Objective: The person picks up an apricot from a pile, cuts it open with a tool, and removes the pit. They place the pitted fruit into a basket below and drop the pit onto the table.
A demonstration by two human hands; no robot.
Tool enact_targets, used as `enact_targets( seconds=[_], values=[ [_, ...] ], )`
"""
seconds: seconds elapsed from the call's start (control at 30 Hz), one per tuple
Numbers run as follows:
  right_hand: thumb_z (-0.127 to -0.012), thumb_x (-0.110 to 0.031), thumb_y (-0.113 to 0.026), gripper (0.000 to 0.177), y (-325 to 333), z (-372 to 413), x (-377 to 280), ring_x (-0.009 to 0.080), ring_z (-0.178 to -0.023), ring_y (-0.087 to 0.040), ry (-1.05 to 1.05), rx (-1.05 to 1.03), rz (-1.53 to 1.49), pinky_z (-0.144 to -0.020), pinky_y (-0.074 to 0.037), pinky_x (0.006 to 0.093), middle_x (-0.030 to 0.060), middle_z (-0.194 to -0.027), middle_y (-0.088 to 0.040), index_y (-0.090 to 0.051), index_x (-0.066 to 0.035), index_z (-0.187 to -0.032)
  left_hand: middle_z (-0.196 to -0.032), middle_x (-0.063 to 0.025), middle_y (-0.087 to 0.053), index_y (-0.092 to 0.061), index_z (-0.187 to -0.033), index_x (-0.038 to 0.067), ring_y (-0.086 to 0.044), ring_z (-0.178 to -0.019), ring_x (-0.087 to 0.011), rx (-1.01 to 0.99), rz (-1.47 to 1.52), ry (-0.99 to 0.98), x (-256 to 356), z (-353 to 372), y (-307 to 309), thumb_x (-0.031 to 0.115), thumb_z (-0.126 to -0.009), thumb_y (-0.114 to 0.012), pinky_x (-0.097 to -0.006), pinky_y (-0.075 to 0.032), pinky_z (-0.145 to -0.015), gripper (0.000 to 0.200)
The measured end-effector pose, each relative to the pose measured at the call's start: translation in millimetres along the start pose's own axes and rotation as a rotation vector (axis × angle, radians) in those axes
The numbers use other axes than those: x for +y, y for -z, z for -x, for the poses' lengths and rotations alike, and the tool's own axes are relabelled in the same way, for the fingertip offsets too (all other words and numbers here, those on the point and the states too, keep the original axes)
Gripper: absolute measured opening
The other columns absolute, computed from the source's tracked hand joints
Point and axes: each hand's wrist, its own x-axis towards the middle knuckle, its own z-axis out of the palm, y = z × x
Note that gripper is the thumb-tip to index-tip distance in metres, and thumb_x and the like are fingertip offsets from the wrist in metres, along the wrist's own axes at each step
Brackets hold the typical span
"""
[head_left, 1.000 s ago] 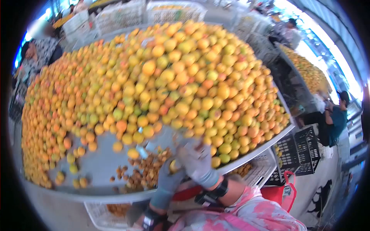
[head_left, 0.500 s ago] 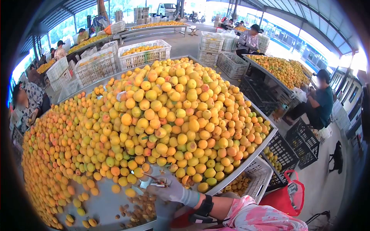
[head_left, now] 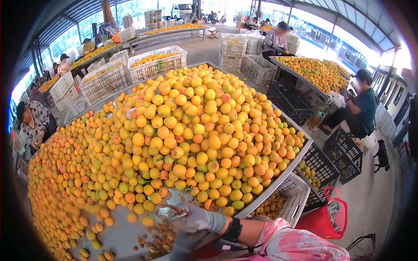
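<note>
A large heap of yellow-orange fruit (head_left: 191, 126) fills a metal-edged table (head_left: 274, 185). At the lower middle my right hand (head_left: 196, 218), in a grey glove with a black band at the wrist, is closed round a small metal tool (head_left: 174, 209) at the near edge of the heap. Below it, partly hidden and blurred, is my left hand (head_left: 185, 243), also gloved; its fingers cannot be made out. Brown pits (head_left: 156, 239) lie on the bare metal beside the hands.
A white crate (head_left: 300, 195) of cut fruit, black crates (head_left: 342, 154) and a red bag (head_left: 326, 219) stand at the right. Co-workers sit at the left (head_left: 35, 124) and right (head_left: 359, 108). A black animal (head_left: 382, 155) is on the floor. More crates (head_left: 156, 63) stand behind.
The view has shifted slightly. My right hand has turned a little, and the gloved left hand shows more below it. The co-worker at the left has bent their head down.
</note>
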Motion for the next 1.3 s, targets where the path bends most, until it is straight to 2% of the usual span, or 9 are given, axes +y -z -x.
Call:
enact_targets(
  seconds=[0.13, 0.2, 0.53, 0.7, 0.77, 0.83, 0.9, 0.97, 1.3],
  values=[
    [-0.094, -0.020, -0.059, 0.029, 9, 1, 18, 0.0039, -0.063, -0.049, 0.040, 0.082, -0.014, -0.057, -0.041, 0.0197, -0.0025, -0.072, -0.053, -0.055, 0.000, -0.115, -0.103, -0.0038, -0.063, -0.061, -0.109, 0.005, -0.061, -0.097, -0.0170, -0.120, -0.803, -0.554, 10, 1, 7, 0.014, -0.073, -0.077, -0.0323, -0.049, -0.084, 0.040],
    [-0.091, -0.028, -0.062, 0.025, 10, 7, 16, 0.0062, -0.054, -0.044, -0.113, 0.052, -0.278, -0.048, -0.033, 0.0215, -0.0043, -0.061, -0.049, -0.054, -0.006, -0.082, -0.100, -0.0013, -0.062, -0.061, -0.107, 0.004, -0.060, -0.094, -0.0138, -0.032, 0.560, 0.283, 7, 7, 2, 0.010, -0.072, -0.076, -0.0285, -0.049, -0.079, 0.039],
    [-0.102, -0.034, -0.039, 0.038, 14, 4, 18, 0.0089, -0.041, -0.032, 0.094, -0.045, -0.578, -0.040, -0.028, 0.0247, -0.0037, -0.055, -0.035, -0.048, -0.007, -0.077, -0.105, -0.0109, -0.062, -0.052, -0.121, 0.002, -0.062, -0.091, -0.0187, -0.123, 0.838, 0.444, 14, 16, 10, 0.003, -0.076, -0.069, -0.0323, -0.052, -0.077, 0.048],
    [-0.101, -0.036, -0.043, 0.036, 34, 2, -3, 0.0102, -0.044, -0.031, 0.307, 0.297, -0.854, -0.042, -0.029, 0.0265, -0.0029, -0.055, -0.035, -0.054, -0.007, -0.083, -0.100, -0.0106, -0.063, -0.052, -0.120, 0.001, -0.059, -0.085, -0.0185, -0.128, 1.028, 0.392, 17, 5, 22, 0.019, -0.087, -0.064, -0.0282, -0.049, -0.072, 0.040],
    [-0.099, -0.035, -0.048, 0.032, 34, 8, -12, 0.0103, -0.044, -0.036, 0.278, 0.458, -0.741, -0.042, -0.031, 0.0261, -0.0024, -0.057, -0.041, -0.057, -0.007, -0.086, -0.105, -0.0117, -0.061, -0.049, -0.126, -0.002, -0.059, -0.093, -0.0205, 0.097, 1.164, 0.431, 44, 7, 18, 0.024, -0.094, -0.053, -0.0288, -0.049, -0.079, 0.041],
    [-0.098, -0.034, -0.049, 0.029, 23, 12, -23, 0.0094, -0.046, -0.043, -0.057, 0.678, 0.016, -0.044, -0.035, 0.0235, -0.0022, -0.061, -0.047, -0.057, -0.007, -0.090, -0.114, -0.0084, -0.059, -0.044, -0.134, 0.001, -0.059, -0.097, -0.0171, 0.273, 0.544, 0.252, 57, 2, 21, 0.030, -0.092, -0.054, -0.0275, -0.047, -0.073, 0.051],
    [-0.095, -0.029, -0.053, 0.026, 14, 9, -13, 0.0087, -0.048, -0.048, -0.082, 0.680, 0.073, -0.044, -0.038, 0.0221, -0.0018, -0.064, -0.053, -0.058, -0.005, -0.101, -0.119, -0.0099, -0.058, -0.043, -0.135, -0.001, -0.059, -0.103, -0.0198, 0.340, 0.550, 0.177, 40, -1, 20, 0.027, -0.094, -0.054, -0.0292, -0.048, -0.078, 0.051],
    [-0.093, -0.030, -0.060, 0.032, -7, 5, -15, 0.0071, -0.048, -0.046, -0.241, 0.664, 0.156, -0.043, -0.037, 0.0214, -0.0025, -0.064, -0.051, -0.055, -0.004, -0.111, -0.115, -0.0103, -0.060, -0.046, -0.133, -0.003, -0.059, -0.104, -0.0213, 0.442, -0.124, -0.042, 34, -2, 23, 0.029, -0.090, -0.061, -0.0308, -0.048, -0.084, 0.055],
    [-0.086, -0.027, -0.068, 0.047, 27, 5, 58, 0.0068, -0.063, -0.050, -0.299, 0.500, 0.614, -0.052, -0.040, 0.0215, 0.0017, -0.084, -0.058, -0.050, -0.004, -0.123, -0.115, -0.0085, -0.060, -0.049, -0.130, -0.003, -0.059, -0.102, -0.0173, 0.335, -0.295, 0.060, 45, -2, 31, 0.037, -0.081, -0.074, -0.0311, -0.048, -0.087, 0.069]
  ],
)
